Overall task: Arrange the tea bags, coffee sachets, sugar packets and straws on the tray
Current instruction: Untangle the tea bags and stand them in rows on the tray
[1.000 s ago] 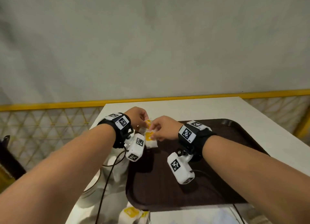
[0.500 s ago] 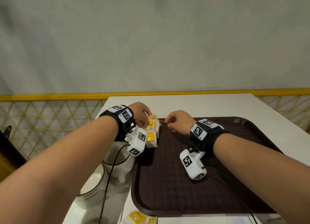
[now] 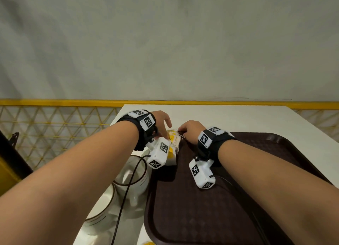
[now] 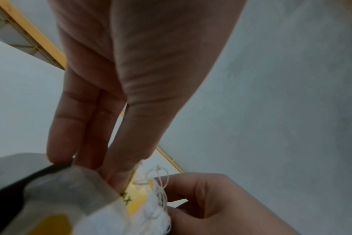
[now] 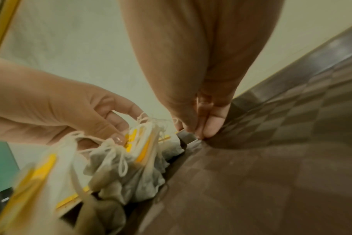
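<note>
A row of white tea bags [image 3: 173,139] with yellow tags and loose strings lies along the far-left edge of the dark brown tray [image 3: 201,217]. My left hand [image 3: 162,120] reaches down onto them. In the right wrist view its thumb and index finger [image 5: 123,124] pinch the tagged tops of the tea bags [image 5: 120,167]. My right hand [image 3: 185,133] sits at the tray's far-left corner with its fingertips [image 5: 201,128] pinched together on the tray [image 5: 271,159]. A thin string runs from the bags to those fingertips. The left wrist view shows the bags [image 4: 155,214] between both hands.
White cups and bowls [image 3: 132,178] stand on the white table [image 3: 238,120] just left of the tray, with a black cable across them. More yellow-tagged packets [image 3: 146,243] peek in at the bottom edge. A yellow lattice railing [image 3: 55,127] runs along the left.
A second ago both hands held a tea bag together above the tray. The bags now lie at the tray's left edge and my right hand has drawn a little to the right.
</note>
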Demonstrator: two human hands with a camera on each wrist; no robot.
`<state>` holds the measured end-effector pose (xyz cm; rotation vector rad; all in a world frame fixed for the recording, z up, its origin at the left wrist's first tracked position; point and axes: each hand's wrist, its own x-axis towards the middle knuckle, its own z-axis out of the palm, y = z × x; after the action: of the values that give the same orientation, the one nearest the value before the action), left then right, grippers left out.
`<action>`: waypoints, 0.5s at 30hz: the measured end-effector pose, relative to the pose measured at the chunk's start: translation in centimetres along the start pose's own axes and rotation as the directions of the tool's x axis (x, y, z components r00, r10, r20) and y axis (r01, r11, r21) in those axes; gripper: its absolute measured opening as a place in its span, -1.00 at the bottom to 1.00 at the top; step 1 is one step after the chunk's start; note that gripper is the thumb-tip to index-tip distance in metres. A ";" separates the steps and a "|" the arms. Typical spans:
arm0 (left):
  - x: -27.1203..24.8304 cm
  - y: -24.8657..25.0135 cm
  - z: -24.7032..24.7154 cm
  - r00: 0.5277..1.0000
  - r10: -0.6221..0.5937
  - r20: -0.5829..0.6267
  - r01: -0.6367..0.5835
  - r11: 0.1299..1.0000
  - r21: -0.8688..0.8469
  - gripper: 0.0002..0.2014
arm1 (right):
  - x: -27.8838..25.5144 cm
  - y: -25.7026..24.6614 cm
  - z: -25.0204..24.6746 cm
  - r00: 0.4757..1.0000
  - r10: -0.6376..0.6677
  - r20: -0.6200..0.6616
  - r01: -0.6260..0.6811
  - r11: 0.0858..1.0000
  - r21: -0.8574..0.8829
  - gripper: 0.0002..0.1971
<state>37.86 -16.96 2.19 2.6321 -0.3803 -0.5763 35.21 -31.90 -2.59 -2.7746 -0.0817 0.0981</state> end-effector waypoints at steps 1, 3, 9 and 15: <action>0.0 0.0 -0.1 1.000 0.000 0.004 0.000 1.000 0.005 -0.62 | 0.1 0.0 0.0 1.000 -0.005 0.001 0.005 1.000 -0.004 -0.62; 0.0 -0.2 -0.1 1.000 0.003 0.008 -0.003 1.000 0.013 -0.75 | 0.2 0.1 0.1 1.000 -0.009 -0.009 0.010 1.000 0.012 -0.65; 0.0 -0.4 0.2 0.999 0.026 0.032 -0.024 0.999 -0.045 -0.83 | -0.2 0.9 0.1 1.000 -0.018 -0.023 0.019 0.998 0.053 -0.67; -0.5 -0.4 0.7 0.998 0.026 0.051 -0.021 0.995 -0.100 -0.77 | -1.1 1.2 -0.2 0.999 -0.046 0.008 0.046 0.997 0.068 -0.66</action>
<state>37.23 -16.65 1.59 2.5186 -0.3879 -0.6406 34.17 -33.17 -2.81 -2.7027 -0.1421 0.1007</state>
